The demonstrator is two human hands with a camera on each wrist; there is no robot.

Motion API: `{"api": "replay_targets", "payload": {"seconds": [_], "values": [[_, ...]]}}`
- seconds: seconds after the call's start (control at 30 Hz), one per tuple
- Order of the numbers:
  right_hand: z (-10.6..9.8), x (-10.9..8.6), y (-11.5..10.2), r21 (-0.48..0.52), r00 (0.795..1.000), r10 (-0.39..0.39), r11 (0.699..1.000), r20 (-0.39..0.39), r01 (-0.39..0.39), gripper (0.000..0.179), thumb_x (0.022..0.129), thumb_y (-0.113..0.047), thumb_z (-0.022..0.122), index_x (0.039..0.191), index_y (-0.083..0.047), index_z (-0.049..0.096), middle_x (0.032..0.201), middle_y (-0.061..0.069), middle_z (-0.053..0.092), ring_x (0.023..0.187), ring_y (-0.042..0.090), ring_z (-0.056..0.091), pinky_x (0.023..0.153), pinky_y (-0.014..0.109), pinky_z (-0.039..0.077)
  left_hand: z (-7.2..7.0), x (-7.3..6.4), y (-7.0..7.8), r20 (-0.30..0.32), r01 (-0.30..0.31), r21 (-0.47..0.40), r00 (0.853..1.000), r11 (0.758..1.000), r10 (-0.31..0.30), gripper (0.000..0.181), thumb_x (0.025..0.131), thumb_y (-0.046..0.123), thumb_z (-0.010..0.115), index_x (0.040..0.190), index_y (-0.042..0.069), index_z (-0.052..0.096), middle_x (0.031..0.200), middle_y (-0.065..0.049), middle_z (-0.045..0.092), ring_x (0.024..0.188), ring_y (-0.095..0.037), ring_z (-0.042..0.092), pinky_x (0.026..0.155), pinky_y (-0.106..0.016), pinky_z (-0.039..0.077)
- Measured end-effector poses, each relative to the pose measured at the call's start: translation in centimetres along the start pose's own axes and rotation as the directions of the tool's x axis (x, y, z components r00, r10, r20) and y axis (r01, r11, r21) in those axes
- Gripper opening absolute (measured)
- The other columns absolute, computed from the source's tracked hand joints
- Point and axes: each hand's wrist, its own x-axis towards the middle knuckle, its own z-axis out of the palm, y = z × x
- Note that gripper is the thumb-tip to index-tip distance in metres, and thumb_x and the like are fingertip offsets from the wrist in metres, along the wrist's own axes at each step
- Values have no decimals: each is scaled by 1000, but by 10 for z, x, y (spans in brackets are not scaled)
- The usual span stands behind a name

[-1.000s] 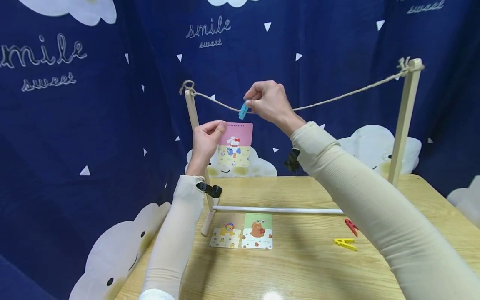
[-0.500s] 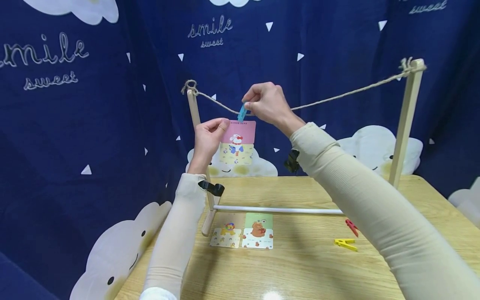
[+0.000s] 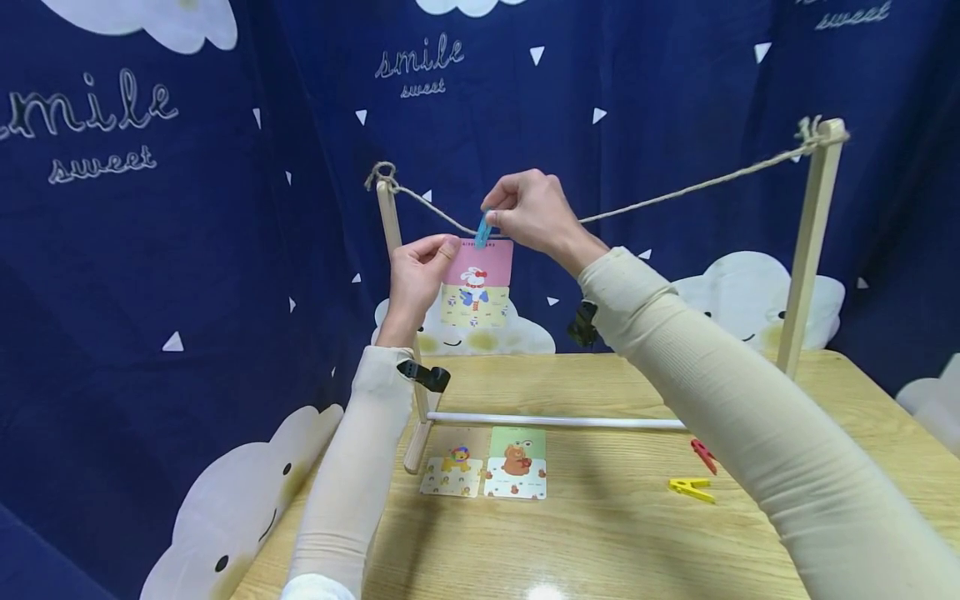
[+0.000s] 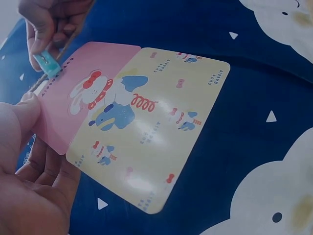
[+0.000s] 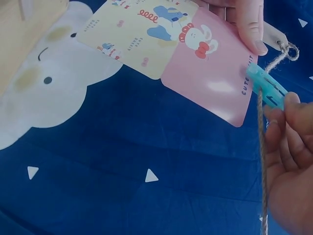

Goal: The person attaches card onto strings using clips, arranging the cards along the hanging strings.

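Between thumb and fingers, my left hand [image 3: 417,279] pinches the upper left corner of a pink and yellow rabbit card [image 3: 476,287]. The card hangs upright just below the twine [image 3: 637,207]. My right hand [image 3: 538,208] pinches the ends of a blue clothespin [image 3: 483,230] at the sagging part of the line. In the right wrist view, the clothespin [image 5: 266,84] lies across the twine [image 5: 262,156], and its tip overlaps the top edge of the card [image 5: 210,73]. The left wrist view shows the clothespin [image 4: 47,63] at that same edge.
Wooden posts [image 3: 810,250] hold the twine at both ends, with a white rod [image 3: 555,420] low between them. A lion card [image 3: 453,463] and a bear card [image 3: 516,465] lie on the wooden table [image 3: 585,542]. A yellow clothespin [image 3: 692,489] and a red clothespin [image 3: 703,456] lie to the right.
The rabbit card has risen slightly and shifted right. My right hand has lowered the blue clothespin, so its tip now overlaps the card's top edge, and the twine sags lower.
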Motion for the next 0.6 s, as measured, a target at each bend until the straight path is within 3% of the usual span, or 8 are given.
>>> {"api": "replay_targets", "payload": {"seconds": [0.6], "values": [[-1,0,1,-5,998,27,1000,53,-27,26,95,-22,72,116,-9,76,102,4,75,91,17,69,79,32,58,0,1,0,19,-5,-5,1000,1000,5,30,97,31,75,108,3,79,86,-5,74,76,-13,66,66,-23,54]]}}
